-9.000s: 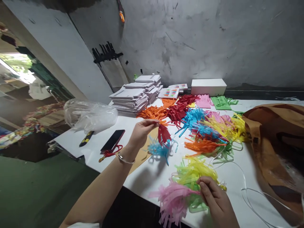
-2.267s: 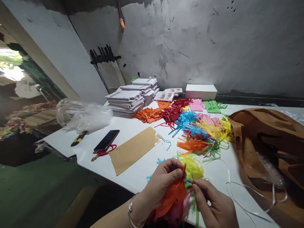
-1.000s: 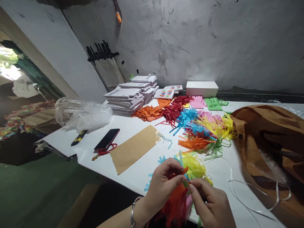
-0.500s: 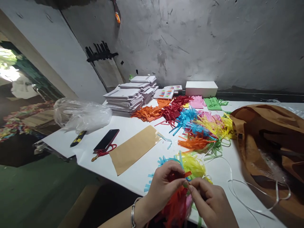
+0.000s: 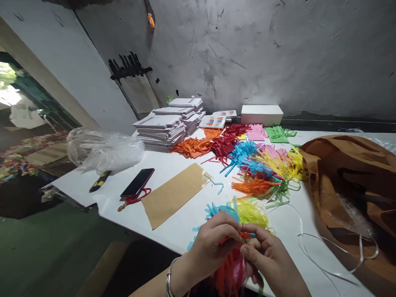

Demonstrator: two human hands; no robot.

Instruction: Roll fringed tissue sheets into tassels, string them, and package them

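Note:
My left hand [image 5: 213, 245] and my right hand [image 5: 267, 260] meet at the near edge of the white table [image 5: 173, 165]. Both pinch the top of an orange-red fringed paper tassel [image 5: 229, 272] that hangs down between them. The left fingers are curled round its head; the right thumb and forefinger close on it from the right. A silver bangle [image 5: 169, 282] sits on my left wrist. Blue fringe [image 5: 219, 208] and yellow fringe [image 5: 252, 212] lie just behind my hands.
A heap of coloured fringed paper [image 5: 256, 163] covers the middle. A brown envelope [image 5: 175, 194], a dark phone with red cord [image 5: 137, 183], a plastic bag [image 5: 103, 148], stacked white booklets [image 5: 163, 126], a white box [image 5: 261, 114], a brown cloth bag [image 5: 349, 181] and loose white ribbon [image 5: 324, 255] surround it.
Earlier my hands were apart, the left lifting a red tassel farther out. They have come together at the near edge, and in the last second closed tighter on the tassel's head.

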